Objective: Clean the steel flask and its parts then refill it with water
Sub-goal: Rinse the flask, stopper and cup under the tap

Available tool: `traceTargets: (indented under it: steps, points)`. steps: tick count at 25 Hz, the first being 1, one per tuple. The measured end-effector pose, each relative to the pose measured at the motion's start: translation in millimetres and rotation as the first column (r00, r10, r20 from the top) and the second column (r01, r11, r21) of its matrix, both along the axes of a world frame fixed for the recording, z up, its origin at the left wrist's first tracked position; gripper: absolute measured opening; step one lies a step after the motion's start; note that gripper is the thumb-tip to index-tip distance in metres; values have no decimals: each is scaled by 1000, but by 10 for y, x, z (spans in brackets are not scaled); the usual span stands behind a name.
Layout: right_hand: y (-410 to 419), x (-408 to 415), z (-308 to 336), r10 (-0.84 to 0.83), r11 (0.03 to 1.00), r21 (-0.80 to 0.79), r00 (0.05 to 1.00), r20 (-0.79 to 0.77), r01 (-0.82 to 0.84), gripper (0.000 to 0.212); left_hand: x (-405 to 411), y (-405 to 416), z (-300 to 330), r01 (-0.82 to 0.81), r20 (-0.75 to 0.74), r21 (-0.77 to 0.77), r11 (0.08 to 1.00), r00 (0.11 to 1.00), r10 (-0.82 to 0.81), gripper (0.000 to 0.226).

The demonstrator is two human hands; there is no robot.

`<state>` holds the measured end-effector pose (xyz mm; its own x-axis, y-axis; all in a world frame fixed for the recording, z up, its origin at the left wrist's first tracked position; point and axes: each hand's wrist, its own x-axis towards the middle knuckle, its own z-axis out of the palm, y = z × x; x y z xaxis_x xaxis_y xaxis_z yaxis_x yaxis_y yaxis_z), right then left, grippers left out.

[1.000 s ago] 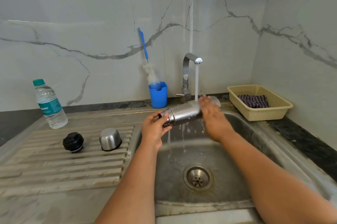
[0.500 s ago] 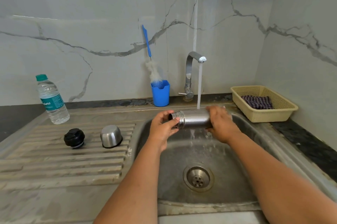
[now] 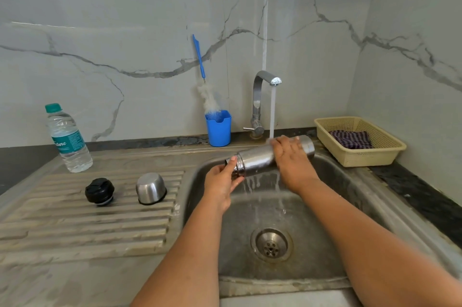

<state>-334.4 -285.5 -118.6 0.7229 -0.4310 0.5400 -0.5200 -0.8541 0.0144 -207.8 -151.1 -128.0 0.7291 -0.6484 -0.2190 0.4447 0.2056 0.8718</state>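
Just right of the frame's center, the flask (image 3: 260, 158) now tilts base-up under the tap (image 3: 265, 96), left hand (image 3: 222, 184) gripping its neck, right hand (image 3: 290, 156) wrapped around its body, so rinsing continues.

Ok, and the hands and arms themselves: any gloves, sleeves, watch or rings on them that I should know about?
Nothing worn that the head view shows. Both forearms are bare from the bottom edge of the frame up to the wrists, with no sleeve or cuff in view. The left hand and the right hand have no gloves, and no watch, bracelet or ring is visible on them. Any ring on the hidden fingers cannot be ruled out.
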Motion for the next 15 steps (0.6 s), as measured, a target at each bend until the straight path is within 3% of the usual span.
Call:
traceTargets:
  steps: [3,4,6,8,12,15]
  points:
    - [189,206,-41,193,981,37,981,-21,-192,80,-72,-21,25,-29,128,-42,999,991,34,37]
    - [114,171,-32,188,978,92,982,-25,-185,80,-72,-15,33,-29,156,-54,998,987,37,38]
    - [-129,-57,-2,29,957,288,999,-19,-22,81,-51,-2,20,-14,204,-83,996,978,31,43]
    - [-202,-199,-6,-104,921,375,994,-41,111,79,-63,6,6,17,255,-74,997,967,2,43]
    - [92,99,0,157,921,360,988,8,-149,78,-133,13,25,32,327,-71,997,945,-7,39]
    - [-144,-78,8,32,921,389,999,-9,-25,81,-109,57,36,55,330,-95,994,944,-21,40]
